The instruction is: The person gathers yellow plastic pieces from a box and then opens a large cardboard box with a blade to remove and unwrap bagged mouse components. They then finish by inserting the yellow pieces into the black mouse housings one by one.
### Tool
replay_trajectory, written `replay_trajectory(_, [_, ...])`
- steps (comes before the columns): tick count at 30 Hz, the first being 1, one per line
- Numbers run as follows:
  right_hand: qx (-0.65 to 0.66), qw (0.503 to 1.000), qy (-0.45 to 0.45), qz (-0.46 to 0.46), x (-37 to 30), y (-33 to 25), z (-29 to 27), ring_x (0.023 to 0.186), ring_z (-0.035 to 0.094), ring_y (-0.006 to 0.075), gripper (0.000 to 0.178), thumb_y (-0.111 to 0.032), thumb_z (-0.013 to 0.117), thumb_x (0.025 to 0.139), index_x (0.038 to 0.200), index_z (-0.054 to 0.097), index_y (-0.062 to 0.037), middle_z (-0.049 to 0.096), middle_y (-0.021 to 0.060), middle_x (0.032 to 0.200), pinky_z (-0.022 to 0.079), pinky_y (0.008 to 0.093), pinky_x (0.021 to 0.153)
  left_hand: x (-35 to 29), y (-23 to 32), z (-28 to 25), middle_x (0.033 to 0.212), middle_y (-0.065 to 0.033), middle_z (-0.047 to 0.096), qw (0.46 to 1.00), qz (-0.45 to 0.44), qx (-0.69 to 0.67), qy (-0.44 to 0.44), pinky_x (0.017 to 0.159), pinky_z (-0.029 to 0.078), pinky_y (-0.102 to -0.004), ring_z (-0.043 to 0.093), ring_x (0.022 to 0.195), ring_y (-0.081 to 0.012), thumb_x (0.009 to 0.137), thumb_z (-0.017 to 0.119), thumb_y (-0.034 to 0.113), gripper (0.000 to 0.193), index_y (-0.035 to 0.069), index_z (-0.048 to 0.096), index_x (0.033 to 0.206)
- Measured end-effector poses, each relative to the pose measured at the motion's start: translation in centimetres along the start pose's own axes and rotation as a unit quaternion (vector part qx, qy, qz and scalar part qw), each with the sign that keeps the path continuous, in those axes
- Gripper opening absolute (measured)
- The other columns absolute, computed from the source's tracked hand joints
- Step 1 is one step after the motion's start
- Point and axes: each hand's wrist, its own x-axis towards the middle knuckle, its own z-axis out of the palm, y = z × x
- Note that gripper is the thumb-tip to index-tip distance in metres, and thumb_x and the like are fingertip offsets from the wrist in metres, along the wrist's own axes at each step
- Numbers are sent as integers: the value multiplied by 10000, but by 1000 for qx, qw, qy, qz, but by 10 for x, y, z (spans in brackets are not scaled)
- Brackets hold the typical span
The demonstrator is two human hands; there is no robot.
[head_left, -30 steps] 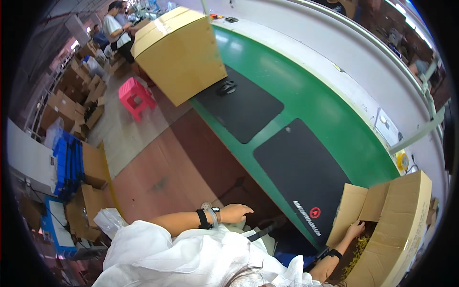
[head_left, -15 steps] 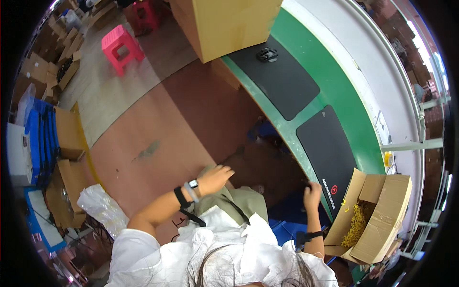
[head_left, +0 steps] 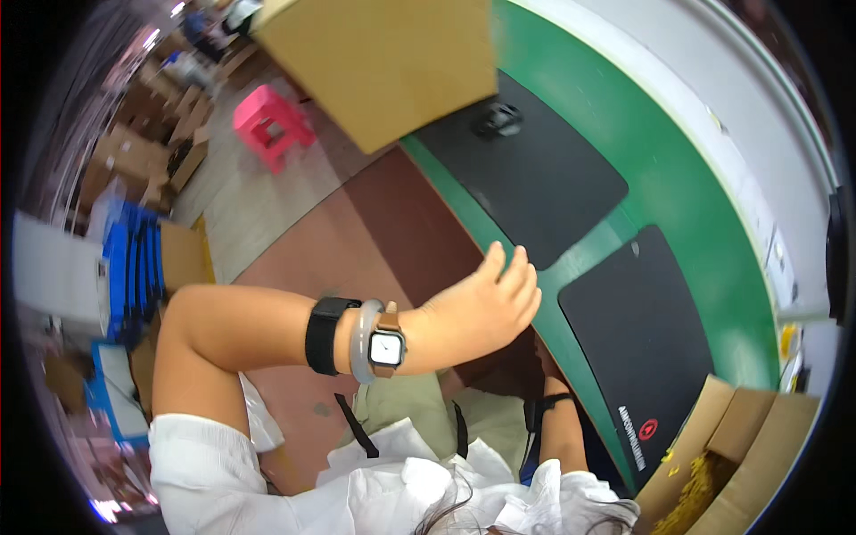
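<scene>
My left hand (head_left: 490,308) is raised over the near edge of the green table (head_left: 580,259), its fingers stretched out and slightly apart, with nothing visible in it. A watch, a grey ring-shaped bracelet and a black band circle that wrist and forearm. Nearest to this hand are two black mats (head_left: 637,330) on the tabletop. My right hand (head_left: 548,367) is low at the table's edge, in shadow and partly hidden, so its fingers cannot be made out. A black band is on the right wrist.
On the far mat lies a small black object (head_left: 497,120), blurred. A large cardboard box (head_left: 383,71) stands at the table's far end. An open carton with yellow pieces (head_left: 700,490) is at the near right. A pink stool (head_left: 272,125) and several cartons stand at the left.
My left hand has risen from above my lap and reached right, to the table edge. My right hand has dropped to the shadowed edge. The view has shifted and tilted.
</scene>
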Motion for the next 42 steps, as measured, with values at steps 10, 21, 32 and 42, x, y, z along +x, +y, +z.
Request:
replay_trajectory(10, [134, 897, 284, 312, -13, 6, 101, 910, 593, 416, 281, -208, 569, 761, 935, 643, 0, 609, 276, 946, 478, 435, 812, 113, -26, 205, 1459, -153, 257, 931, 101, -335, -102, 1037, 206, -557, 207, 1352, -359, 777, 629, 335, 665, 106, 389, 1353])
replay_trajectory(21, [407, 699, 289, 512, -134, 83, 255, 995, 589, 347, 296, -179, 621, 770, 1031, 626, -40, 599, 228, 1077, 462, 410, 876, 29, 97, 192, 1281, -205, 472, 817, 332, -470, 21, 1049, 276, -494, 356, 1264, -429, 723, 601, 67, 460, 31, 553, 1179])
replay_trajectory(32, [213, 703, 544, 406, -27, 471, 404, 1107, 466, 420, 461, -243, 437, 882, 1258, 425, 24, 499, 293, 1193, 339, 458, 990, 189, 207, 521, 1402, -290, 257, 925, -26, -260, 277, 1023, 325, -465, 308, 1267, -439, 859, 595, 234, 552, 3, 383, 1313])
replay_trajectory(42, [316, 587, 630, 398, -28, 525, 446, 871, 533, 384, 199, -12, 448, 774, 951, 512, 51, 529, 248, 911, 426, 449, 797, 298, 115, 528, 1107, -160, 591, 958, 90, -58, 265, 802, 503, -356, 597, 950, -308, 916, 478, 277, 341, 64, 554, 1169])
